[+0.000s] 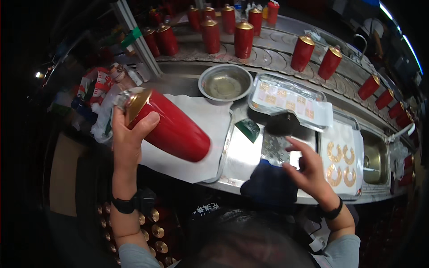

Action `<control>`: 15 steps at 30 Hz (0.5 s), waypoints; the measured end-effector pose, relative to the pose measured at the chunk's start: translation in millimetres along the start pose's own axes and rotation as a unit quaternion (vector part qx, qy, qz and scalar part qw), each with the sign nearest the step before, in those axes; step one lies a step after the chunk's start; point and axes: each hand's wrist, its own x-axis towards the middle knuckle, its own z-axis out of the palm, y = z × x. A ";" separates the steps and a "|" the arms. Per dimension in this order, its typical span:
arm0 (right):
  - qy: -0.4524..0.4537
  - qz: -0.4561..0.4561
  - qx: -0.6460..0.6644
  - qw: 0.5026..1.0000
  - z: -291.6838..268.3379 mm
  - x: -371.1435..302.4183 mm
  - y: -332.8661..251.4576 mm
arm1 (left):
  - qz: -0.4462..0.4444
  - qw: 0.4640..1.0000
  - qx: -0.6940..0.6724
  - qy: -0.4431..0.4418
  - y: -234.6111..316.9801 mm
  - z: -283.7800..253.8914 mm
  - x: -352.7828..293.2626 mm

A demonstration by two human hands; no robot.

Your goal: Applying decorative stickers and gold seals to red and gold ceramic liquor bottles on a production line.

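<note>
Red, gold-shouldered cylindrical bottle, tilted, grasped in left hand; right hand well apart, apparently empty; firm grip should prevent slipping.

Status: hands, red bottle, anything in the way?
Left hand gripping red bottle, tilted over white sheet. Right hand open, looks empty. Possible obstruction: dark blue cloth beside right hand.
</note>
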 end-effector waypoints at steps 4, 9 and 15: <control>-0.106 -0.064 0.129 0.984 26.2 -13.8 -26.2 | -0.259 0.922 -0.285 -0.031 -19.7 69.8 -23.9; -0.060 -0.031 0.243 0.968 44.9 -38.0 -18.2 | -0.387 0.845 -0.362 -0.066 -53.7 119.0 -40.2; -0.101 0.054 0.262 0.958 32.3 -45.8 -24.0 | -0.460 0.814 -0.351 -0.058 -80.1 125.5 -47.6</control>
